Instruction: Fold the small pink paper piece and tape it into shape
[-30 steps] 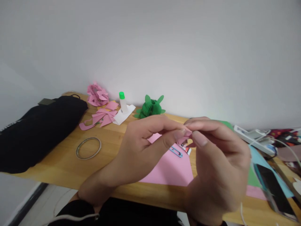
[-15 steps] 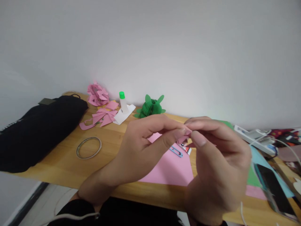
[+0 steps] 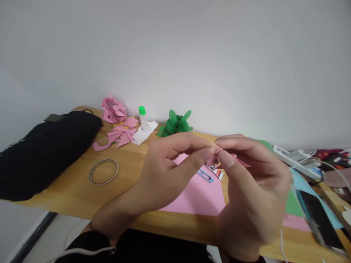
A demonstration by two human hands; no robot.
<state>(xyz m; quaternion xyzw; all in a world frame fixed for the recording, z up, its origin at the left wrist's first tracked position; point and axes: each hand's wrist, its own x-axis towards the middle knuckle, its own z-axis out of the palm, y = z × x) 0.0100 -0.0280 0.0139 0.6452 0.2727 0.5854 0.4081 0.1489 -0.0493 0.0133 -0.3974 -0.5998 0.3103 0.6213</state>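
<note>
two bare hands meet in the air above a wooden table (image 3: 68, 190), seen from the person's own head. the left hand (image 3: 161, 171) and the right hand (image 3: 252, 193) each pinch a small folded pink paper piece (image 3: 216, 160) between thumb and fingertips, pressed together on it where the two hands touch. the piece is held up above the table, over a flat pink paper sheet (image 3: 197, 197) that lies near the front edge. most of the piece is hidden by the fingers.

just behind the hands, on the sheet, lies a small blue clip (image 3: 205, 176). to the left on the table are a thin ring of clear tape (image 3: 103, 171) and a black bag (image 3: 44, 149). along the wall stand a heap of pink paper scraps (image 3: 116, 124), a glue bottle with a green cap (image 3: 143, 118) and a green folded paper shape (image 3: 175, 125). at the right edge lie a dark phone (image 3: 318, 219) and a white cable.
</note>
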